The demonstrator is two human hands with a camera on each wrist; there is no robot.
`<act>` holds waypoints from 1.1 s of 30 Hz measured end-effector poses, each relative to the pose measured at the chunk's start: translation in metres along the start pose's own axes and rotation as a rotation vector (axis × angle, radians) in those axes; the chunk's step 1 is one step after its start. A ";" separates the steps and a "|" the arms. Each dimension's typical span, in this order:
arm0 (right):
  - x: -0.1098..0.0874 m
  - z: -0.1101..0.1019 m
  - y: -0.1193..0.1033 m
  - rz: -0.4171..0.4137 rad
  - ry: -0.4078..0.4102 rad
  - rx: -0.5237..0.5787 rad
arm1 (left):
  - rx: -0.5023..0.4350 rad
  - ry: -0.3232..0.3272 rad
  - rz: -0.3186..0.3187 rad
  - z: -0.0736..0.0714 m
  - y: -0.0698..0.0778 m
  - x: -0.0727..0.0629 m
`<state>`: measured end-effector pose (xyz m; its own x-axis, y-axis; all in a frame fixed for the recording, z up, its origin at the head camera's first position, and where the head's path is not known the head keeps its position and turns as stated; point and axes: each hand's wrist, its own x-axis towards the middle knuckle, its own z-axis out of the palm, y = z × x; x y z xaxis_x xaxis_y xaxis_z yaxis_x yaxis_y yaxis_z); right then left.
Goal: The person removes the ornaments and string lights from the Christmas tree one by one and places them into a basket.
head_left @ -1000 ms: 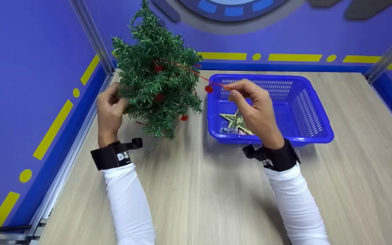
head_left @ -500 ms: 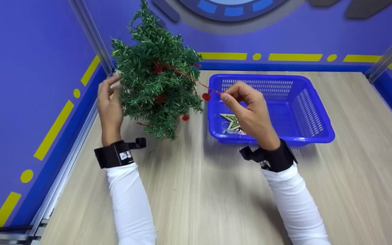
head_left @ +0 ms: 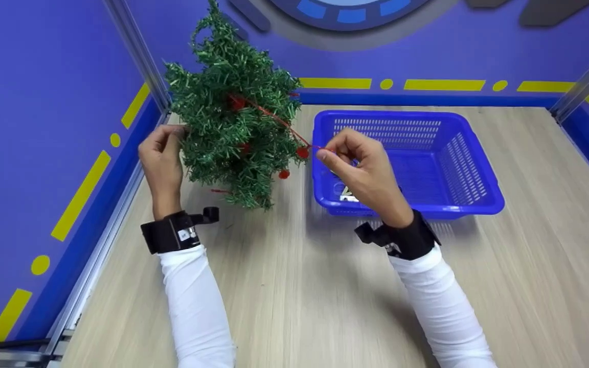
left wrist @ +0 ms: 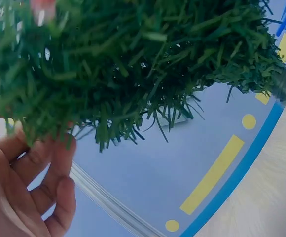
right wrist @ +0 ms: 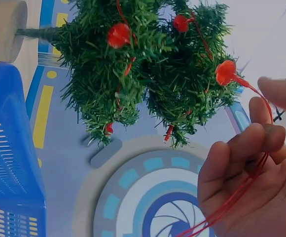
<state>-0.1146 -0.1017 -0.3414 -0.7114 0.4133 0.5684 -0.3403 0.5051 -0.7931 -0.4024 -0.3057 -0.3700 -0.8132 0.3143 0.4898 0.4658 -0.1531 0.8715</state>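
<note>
A small green artificial Christmas tree [head_left: 233, 122] stands at the left of the table, leaning slightly. A thin red garland [head_left: 279, 117] with flower-like red ornaments [right wrist: 226, 73] runs across it. My right hand [head_left: 363, 166] pinches the garland just right of the tree, over the basket's left side. Two red strands trail down across the palm in the right wrist view. One red ornament [head_left: 302, 152] hangs close to the right fingertips. My left hand [head_left: 164, 161] pinches branch tips at the tree's left side; foliage partly hides its fingertips in the left wrist view.
A blue plastic basket [head_left: 478, 174] stands right of the tree. A gold star piece [head_left: 346, 193] inside it is mostly hidden by my right hand. Blue panels with yellow marks [head_left: 445, 86] enclose the wooden table [head_left: 294, 286] at the back and sides.
My right hand has moved left and toward me, bringing the garland and its ornament closer to the tree. My left hand drew its fingers apart, then closed them at the branches again. The tree shifted slightly.
</note>
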 end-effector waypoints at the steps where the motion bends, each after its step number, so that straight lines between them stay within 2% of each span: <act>1: 0.000 0.001 0.000 0.003 0.000 -0.004 | -0.015 -0.003 0.015 0.000 0.000 0.000; 8: -0.001 0.004 0.002 0.022 -0.037 0.001 | -0.102 -0.014 0.103 0.000 -0.002 -0.001; 11: -0.001 0.004 0.001 0.013 -0.047 0.005 | -0.113 0.030 0.127 -0.001 -0.003 0.000; 14: 0.000 0.002 -0.001 -0.013 -0.032 0.016 | -0.076 0.109 0.106 -0.003 -0.003 0.001; 16: 0.000 0.001 -0.002 -0.037 -0.017 0.028 | -0.035 0.115 0.061 -0.005 -0.003 0.000; 18: 0.000 0.000 -0.002 -0.061 -0.009 0.046 | -0.002 0.069 0.017 -0.007 -0.004 -0.001; 19: 0.000 0.000 -0.003 -0.073 -0.007 0.052 | 0.012 0.026 0.007 -0.007 -0.005 -0.001; 22: -0.001 0.000 -0.003 -0.096 -0.007 0.083 | 0.028 -0.073 0.012 -0.006 -0.008 -0.001; 25: -0.001 0.001 -0.003 -0.107 0.006 0.118 | 0.036 -0.104 0.030 -0.004 -0.007 -0.002; 27: 0.000 0.000 -0.003 -0.111 0.018 0.134 | 0.038 -0.097 0.022 -0.005 -0.006 -0.004; 33: 0.002 -0.002 -0.002 -0.091 0.032 0.092 | 0.004 -0.147 -0.004 -0.007 -0.005 -0.008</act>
<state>-0.1138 -0.1006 -0.3384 -0.6555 0.3932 0.6448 -0.4592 0.4704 -0.7536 -0.4009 -0.3142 -0.3776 -0.7551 0.4490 0.4777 0.4645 -0.1477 0.8732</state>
